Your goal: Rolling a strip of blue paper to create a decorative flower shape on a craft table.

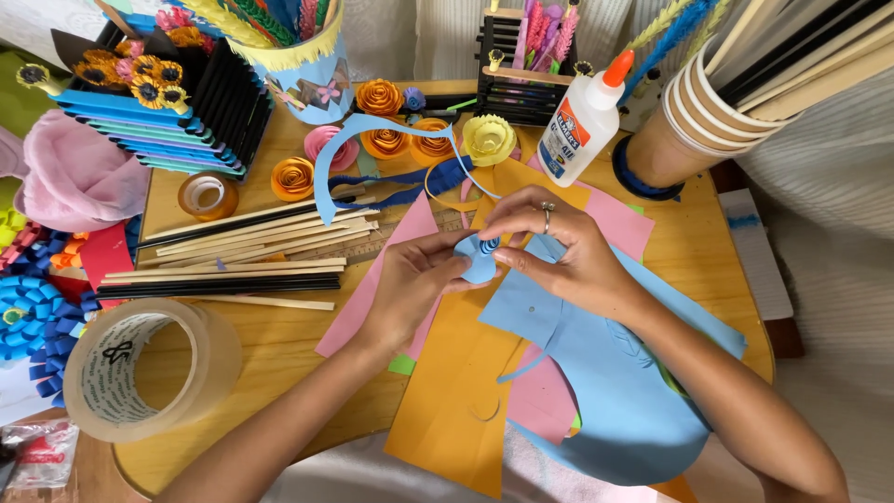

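We hold a small blue paper coil (pixel 480 258) at the centre of the tabletop (pixel 279 345), between both hands. Our left hand (pixel 410 279) closes on it from 8 o'clock, thumb and fingers pinched on its lower edge; our right hand (pixel 559 247), wearing a ring, pinches it from 2 o'clock. A long blue strip (pixel 372 140) curls away toward 11 o'clock, though we cannot tell whether it joins the coil.

To roll well, we judge it best to keep the turns tight and even, let the left hand steady the coil while the right feeds paper round, and keep edges level so the spiral does not cone out.

Counting: one glue bottle (pixel 582 121) at 1 o'clock; two tape rolls, a large one (pixel 149 368) at 8 o'clock and a small one (pixel 207 194) at 10 o'clock; four orange paper roses (pixel 380 97) near 12 o'clock, one yellow (pixel 489 138), one pink (pixel 326 142); one light-blue sheet (pixel 615 391) at 5 o'clock; a bundle of sticks (pixel 251 242), too many to count.
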